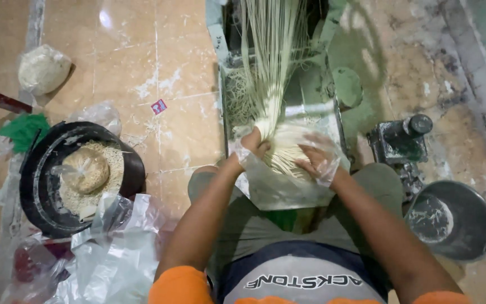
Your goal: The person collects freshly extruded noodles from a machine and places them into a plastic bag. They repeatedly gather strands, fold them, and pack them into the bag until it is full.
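Note:
Long pale noodle strands (270, 62) hang down from a green machine (310, 95) straight ahead. My left hand (250, 147), in a clear plastic glove, is closed around the strands where they bunch. My right hand (317, 160), also in a clear glove, rests with spread fingers on the gathered noodle bundle (285, 152). The bundle lies over a clear plastic sheet (277, 191) on my lap.
At left, a black round tub (40, 186) holds loose noodles and a bagged noodle portion (85, 169). Crumpled clear plastic bags (108, 253) lie beside it. Another bagged portion (43, 68) sits on the tiled floor. A grey metal bucket (468, 225) and a small motor (400, 141) stand at right.

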